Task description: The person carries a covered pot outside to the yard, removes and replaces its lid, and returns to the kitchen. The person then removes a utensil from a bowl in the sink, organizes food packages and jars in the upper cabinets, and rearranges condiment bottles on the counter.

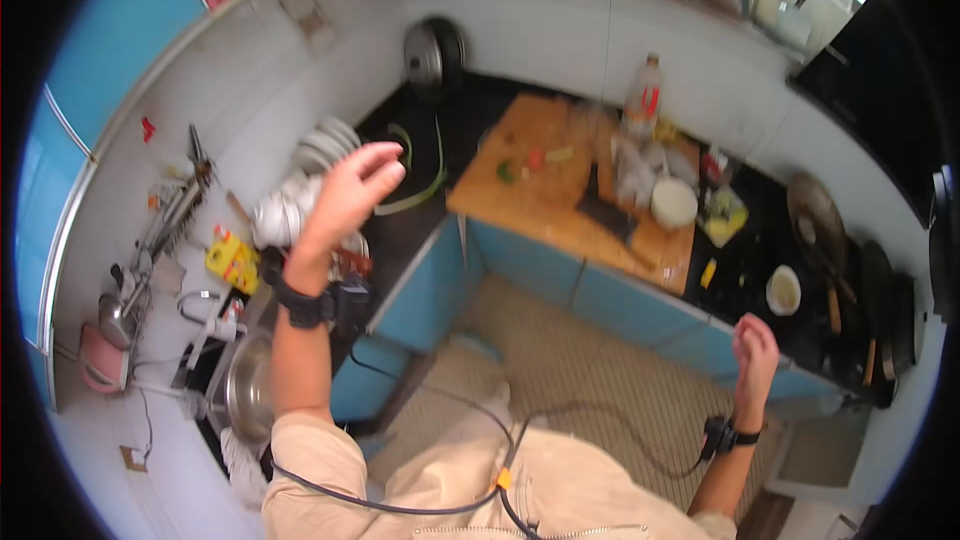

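Note:
My left hand (350, 190) is raised at the left with its fingers stretched out and nothing in them. Just beyond it are stacked white plates (328, 145) and white bowls (283, 210). My right hand (755, 348) hangs in the air in front of the right counter, fingers loosely curled and apart, holding nothing that I can see. Nearest to it is a small white bowl (783, 291) on the black counter. Between the hands, a wooden cutting board (530, 190) bears a dark cleaver (607, 216), small red and green food scraps (535, 158) and a white cup or bowl (674, 202).
A plastic bottle (645, 95) and plastic bags stand behind the board. Pans (815, 215) lean at the right wall. A metal basin (250, 385) sits in the sink area at the left. A cable (600, 408) crosses my front and runs towards my right wrist.

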Tool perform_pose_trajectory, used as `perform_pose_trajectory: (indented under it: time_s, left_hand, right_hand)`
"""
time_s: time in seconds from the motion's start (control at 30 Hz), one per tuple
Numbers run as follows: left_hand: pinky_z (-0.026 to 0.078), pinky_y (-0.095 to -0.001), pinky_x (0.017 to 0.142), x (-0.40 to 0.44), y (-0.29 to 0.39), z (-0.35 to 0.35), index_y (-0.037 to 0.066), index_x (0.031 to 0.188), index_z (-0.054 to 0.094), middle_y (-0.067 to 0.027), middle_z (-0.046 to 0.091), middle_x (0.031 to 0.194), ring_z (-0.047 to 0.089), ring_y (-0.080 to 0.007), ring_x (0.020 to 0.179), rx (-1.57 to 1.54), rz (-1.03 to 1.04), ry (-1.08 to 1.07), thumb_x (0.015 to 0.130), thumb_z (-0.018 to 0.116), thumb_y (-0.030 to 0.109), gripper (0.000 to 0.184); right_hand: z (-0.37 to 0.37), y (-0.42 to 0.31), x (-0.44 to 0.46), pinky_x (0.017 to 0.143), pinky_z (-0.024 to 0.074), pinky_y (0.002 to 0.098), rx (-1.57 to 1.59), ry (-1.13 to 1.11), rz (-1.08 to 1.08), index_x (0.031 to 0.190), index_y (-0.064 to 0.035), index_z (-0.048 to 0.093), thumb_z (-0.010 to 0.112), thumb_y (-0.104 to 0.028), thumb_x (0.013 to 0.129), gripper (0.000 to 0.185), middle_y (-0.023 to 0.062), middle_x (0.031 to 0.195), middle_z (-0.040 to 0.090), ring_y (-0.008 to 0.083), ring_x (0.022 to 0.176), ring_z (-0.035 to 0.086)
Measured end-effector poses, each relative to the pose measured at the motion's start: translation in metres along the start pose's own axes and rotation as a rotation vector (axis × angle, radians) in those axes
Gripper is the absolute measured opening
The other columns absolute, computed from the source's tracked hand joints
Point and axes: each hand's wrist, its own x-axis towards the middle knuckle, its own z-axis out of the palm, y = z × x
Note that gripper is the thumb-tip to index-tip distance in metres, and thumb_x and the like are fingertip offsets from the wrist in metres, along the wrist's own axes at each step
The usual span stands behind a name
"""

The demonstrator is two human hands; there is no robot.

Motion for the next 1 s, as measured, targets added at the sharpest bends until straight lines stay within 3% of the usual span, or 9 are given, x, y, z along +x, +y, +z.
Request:
perform_pose_trajectory:
  time_s: [0.13,0.27,0.33,0.53,0.57,0.7,0.83,0.93,1.0]
  left_hand:
    - [0.046,-0.0333,0.096,0.065,0.007,0.024,0.000,0.126,0.056,-0.0155,0.058,0.123,0.057,-0.0223,0.115,0.041,0.145,0.064,0.089,0.064,0.027,0.046]
    - [0.042,-0.0320,0.100,0.139,0.015,0.023,0.000,0.129,0.052,-0.0118,0.057,0.125,0.053,-0.0192,0.118,-0.131,0.282,0.088,0.092,0.063,0.026,0.047]
    - [0.043,-0.0326,0.100,0.183,0.016,0.012,-0.001,0.130,0.048,-0.0107,0.057,0.123,0.053,-0.0173,0.117,-0.334,0.291,0.067,0.092,0.062,0.024,0.047]
    - [0.045,-0.0411,0.102,0.325,0.017,-0.033,-0.005,0.126,0.046,-0.0199,0.056,0.122,0.054,-0.0275,0.117,-0.978,0.280,-0.033,0.093,0.060,0.021,0.044]
    - [0.047,-0.0428,0.099,0.358,0.011,-0.041,-0.004,0.113,0.048,-0.0197,0.054,0.121,0.053,-0.0293,0.116,-1.105,0.275,-0.081,0.090,0.061,0.014,0.032]
    - [0.039,-0.0496,0.108,0.454,0.028,-0.054,-0.009,0.106,0.044,-0.0273,0.042,0.133,0.042,-0.0392,0.129,-1.428,0.161,-0.121,0.084,0.049,0.001,0.025]
    - [0.028,-0.0513,0.115,0.490,0.037,-0.053,-0.013,0.107,0.046,-0.0282,0.042,0.134,0.035,-0.0413,0.133,-1.755,0.169,-0.201,0.076,0.046,-0.004,0.033]
    - [0.033,-0.0487,0.112,0.505,0.017,-0.051,-0.012,0.112,0.046,-0.0248,0.043,0.133,0.037,-0.0367,0.131,-1.791,0.332,-0.405,0.074,0.049,-0.003,0.039]
    - [0.033,-0.0478,0.112,0.485,0.018,-0.053,-0.013,0.115,0.046,-0.0239,0.049,0.127,0.039,-0.0365,0.130,-1.790,0.337,-0.361,0.072,0.046,-0.006,0.043]
  right_hand:
    - [0.050,0.001,0.012,0.080,0.0512,0.0263,0.037,0.007,-0.001,0.116,-0.0010,0.060,0.059,-0.009,0.089,0.028,0.0063,0.106,0.064,0.0149,0.097,0.062]
    - [0.118,-0.017,0.032,0.079,0.0530,0.0254,0.066,-0.127,0.003,0.116,-0.0001,0.059,0.059,-0.007,0.089,0.028,0.0073,0.106,0.065,0.0149,0.094,0.063]
    - [0.162,-0.032,0.040,0.081,0.0504,0.0257,0.073,-0.153,-0.021,0.115,0.0001,0.060,0.058,-0.009,0.089,0.027,0.0068,0.106,0.064,0.0143,0.097,0.062]
    - [0.281,-0.066,0.095,0.082,0.0531,0.0278,0.211,-0.355,0.039,0.116,0.0017,0.060,0.058,-0.006,0.089,0.028,0.0104,0.109,0.065,0.0177,0.099,0.063]
    - [0.301,-0.071,0.103,0.082,0.0530,0.0280,0.214,-0.383,0.021,0.117,0.0020,0.059,0.057,-0.005,0.090,0.029,0.0113,0.110,0.064,0.0181,0.099,0.063]
    - [0.367,-0.077,0.122,0.085,0.0522,0.0292,0.225,-0.503,0.009,0.120,0.0027,0.057,0.057,-0.006,0.090,0.031,0.0115,0.114,0.063,0.0182,0.102,0.062]
    - [0.395,-0.068,0.135,0.087,0.0510,0.0300,0.243,-0.548,0.066,0.120,0.0026,0.057,0.058,-0.006,0.090,0.031,0.0110,0.114,0.063,0.0186,0.104,0.061]
    - [0.396,-0.062,0.154,0.087,0.0507,0.0295,0.200,-0.580,0.101,0.120,0.0025,0.057,0.058,-0.006,0.090,0.031,0.0104,0.114,0.063,0.0181,0.104,0.061]
    - [0.394,-0.063,0.167,0.087,0.0506,0.0294,0.223,-0.558,0.146,0.119,0.0026,0.058,0.058,-0.006,0.090,0.030,0.0099,0.114,0.063,0.0178,0.104,0.061]
